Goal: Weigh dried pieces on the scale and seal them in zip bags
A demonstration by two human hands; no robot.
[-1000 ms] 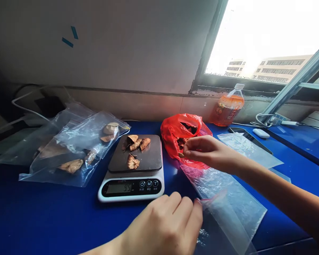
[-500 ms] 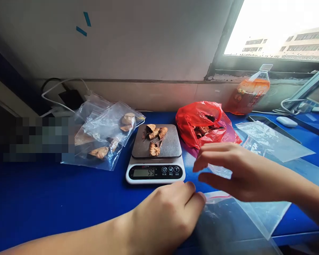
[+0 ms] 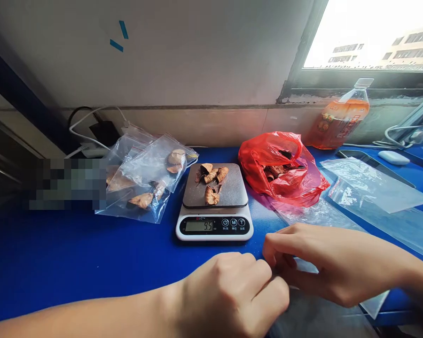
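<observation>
Unobstructed blue tabletop [image 3: 77,253] extends left of the scale [image 3: 214,231], between the clear bags [image 3: 144,162] and the left forearm [image 3: 109,314]. Right of the scale, the red bag [image 3: 296,188] leaves only a slim gap (bottle [image 3: 341,124] behind it). Left hand [image 3: 236,291] and right hand [image 3: 320,263], close together, obstruct the front-right approach.

I face a grey wall [image 3: 197,61] above a pale tiled band [image 3: 204,126], with two short blue strips [image 3: 116,45] stuck on it; a blue tabletop [image 3: 56,263] runs up to its foot. At upper right I note a window [image 3: 359,37], glaring white, a pale building [image 3: 418,51] outside; my far left, by a dark blue upright [image 3: 24,89], is dimmer.
</observation>
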